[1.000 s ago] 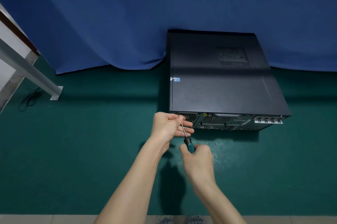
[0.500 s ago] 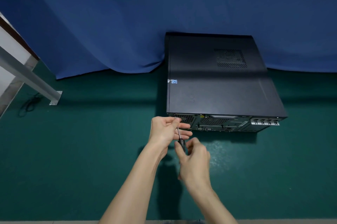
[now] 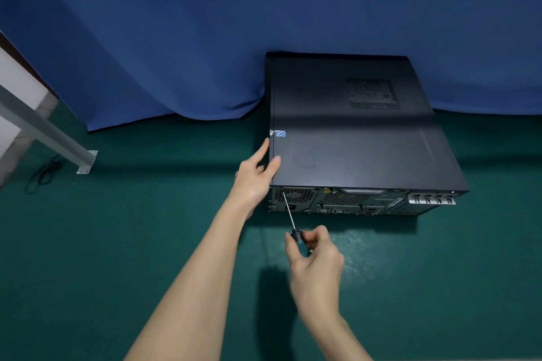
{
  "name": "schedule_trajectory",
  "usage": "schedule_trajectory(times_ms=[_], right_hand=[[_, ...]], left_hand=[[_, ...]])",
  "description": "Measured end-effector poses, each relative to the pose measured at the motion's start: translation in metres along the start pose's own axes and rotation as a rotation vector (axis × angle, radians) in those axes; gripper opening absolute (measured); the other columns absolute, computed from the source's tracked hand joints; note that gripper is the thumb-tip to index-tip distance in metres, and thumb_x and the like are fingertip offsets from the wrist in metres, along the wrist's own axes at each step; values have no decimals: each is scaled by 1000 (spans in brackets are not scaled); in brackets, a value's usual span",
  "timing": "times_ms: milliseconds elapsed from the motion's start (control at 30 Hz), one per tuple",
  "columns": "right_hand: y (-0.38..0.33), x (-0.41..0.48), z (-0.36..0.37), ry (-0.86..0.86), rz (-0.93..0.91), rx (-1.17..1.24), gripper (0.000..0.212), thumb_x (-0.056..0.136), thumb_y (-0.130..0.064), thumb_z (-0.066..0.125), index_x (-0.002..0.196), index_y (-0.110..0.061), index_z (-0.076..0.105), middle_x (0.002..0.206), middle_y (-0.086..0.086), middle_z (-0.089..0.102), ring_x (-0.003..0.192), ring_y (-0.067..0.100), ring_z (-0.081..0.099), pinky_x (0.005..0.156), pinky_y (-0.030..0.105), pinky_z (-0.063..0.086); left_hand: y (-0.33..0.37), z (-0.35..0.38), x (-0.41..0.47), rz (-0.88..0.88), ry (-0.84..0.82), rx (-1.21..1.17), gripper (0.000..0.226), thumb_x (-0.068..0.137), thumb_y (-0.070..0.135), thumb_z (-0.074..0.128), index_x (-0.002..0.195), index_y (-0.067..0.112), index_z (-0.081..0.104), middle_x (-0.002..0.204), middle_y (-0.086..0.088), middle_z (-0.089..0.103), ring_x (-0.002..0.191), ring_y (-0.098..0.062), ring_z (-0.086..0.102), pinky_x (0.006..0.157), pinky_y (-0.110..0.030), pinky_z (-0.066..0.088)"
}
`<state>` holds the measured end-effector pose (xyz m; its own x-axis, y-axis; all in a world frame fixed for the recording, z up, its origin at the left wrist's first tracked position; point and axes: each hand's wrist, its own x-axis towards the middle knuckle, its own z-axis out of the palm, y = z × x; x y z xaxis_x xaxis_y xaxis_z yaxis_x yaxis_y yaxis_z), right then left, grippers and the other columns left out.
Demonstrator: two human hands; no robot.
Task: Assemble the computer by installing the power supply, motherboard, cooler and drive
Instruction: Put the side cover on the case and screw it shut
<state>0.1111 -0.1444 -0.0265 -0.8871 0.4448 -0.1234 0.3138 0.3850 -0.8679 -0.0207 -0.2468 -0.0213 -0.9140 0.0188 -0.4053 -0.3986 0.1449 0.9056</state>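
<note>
Screwdriver (image 3: 291, 220) work at the rear panel (image 3: 360, 202) looks to be the step in hand, most likely a screw at the panel's top left corner, beside the power supply's fan grille (image 3: 297, 195); to do it well, the shaft should line up straight with the screw rather than slant as it does now, with firm push along the shaft so the tip does not jump out and chew the head; the case needs bracing against that push, or it may slide toward the blue curtain (image 3: 190, 37); the computer case (image 3: 352, 137) lies flat on the green floor (image 3: 117, 243), closed side panel up, its far end touching the curtain and its rear panel facing the near side; the right hand (image 3: 316, 256) is curled round the teal handle, pinching it near the shaft, and the tip sits at or just by the corner screw, too small to tell whether it is seated; the left hand (image 3: 254, 177) is spread fairly wide at the near left corner of the case, thumb flat on the top panel, fingers straight along the left wall, holding nothing.
</note>
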Motion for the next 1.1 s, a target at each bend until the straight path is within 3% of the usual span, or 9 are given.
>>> schedule_trajectory(times_ms=[200, 267, 367, 433, 533, 633, 800, 933, 1100], right_hand=[[0, -8, 9, 133, -187, -254, 22, 78, -12, 78, 76, -6, 57, 64, 4, 66, 56, 37, 59, 50, 35, 41], [-3, -5, 7, 88, 61, -36, 23, 83, -23, 74, 74, -10, 58, 66, 0, 65, 60, 30, 60, 59, 36, 44], [-3, 6, -3, -156, 516, 508, 26, 91, -23, 63, 70, -7, 63, 56, 5, 55, 41, 16, 43, 44, 24, 32], [-4, 11, -9, -259, 629, 643, 23, 91, -20, 64, 74, -5, 67, 54, 6, 52, 37, 13, 38, 38, 17, 23], [1, 12, -7, -182, 457, 491, 18, 86, -17, 70, 76, -4, 63, 56, 5, 55, 44, 17, 44, 41, 23, 33], [3, 4, -1, -7, 39, -84, 17, 84, -25, 73, 81, -12, 62, 69, -3, 63, 64, 25, 58, 59, 34, 40], [-3, -5, 3, 190, -412, -479, 27, 67, -5, 84, 75, -4, 58, 64, 5, 59, 52, 30, 59, 41, 29, 37], [-5, -5, 4, 181, -384, -378, 23, 72, -6, 83, 74, -2, 60, 64, 8, 63, 48, 32, 58, 42, 31, 41], [-11, 10, -4, -39, 56, 62, 23, 83, -19, 75, 70, -6, 60, 53, 3, 56, 48, 23, 49, 52, 31, 41]], left_hand=[[0, -2, -1, 56, -9, 40, 57, 96, 36, 53, 142, 54, 24, 118, 1, 66, 122, -19, 55, 112, -43, 33], [0, -4, -3, 95, -40, 70, 55, 98, 36, 49, 139, 60, 21, 97, 13, 70, 116, -20, 56, 113, -43, 28], [-4, -4, -5, 82, -72, -16, 47, 99, 32, 48, 139, 53, 34, 140, 7, 50, 133, -14, 42, 113, -46, 31], [-7, -4, -7, 73, -69, -52, 44, 99, 30, 49, 138, 47, 40, 146, 7, 44, 135, -10, 39, 113, -43, 31], [-11, -4, -11, 72, -55, -102, 43, 98, 26, 52, 136, 45, 45, 139, 8, 52, 127, 0, 46, 113, -38, 32], [-14, -3, -12, 83, -52, -117, 41, 98, 26, 53, 134, 45, 48, 131, 17, 57, 115, 13, 50, 113, -35, 32], [-15, -3, -13, 97, -63, -118, 43, 97, 28, 53, 135, 47, 46, 127, 24, 54, 110, 22, 46, 114, -38, 31], [-15, -4, -13, 104, -67, -133, 44, 96, 27, 56, 135, 46, 46, 133, 15, 55, 112, 21, 45, 113, -37, 32], [-15, -4, -14, 111, -64, -88, 43, 97, 29, 54, 136, 46, 45, 141, 8, 49, 126, 6, 41, 113, -38, 32]])
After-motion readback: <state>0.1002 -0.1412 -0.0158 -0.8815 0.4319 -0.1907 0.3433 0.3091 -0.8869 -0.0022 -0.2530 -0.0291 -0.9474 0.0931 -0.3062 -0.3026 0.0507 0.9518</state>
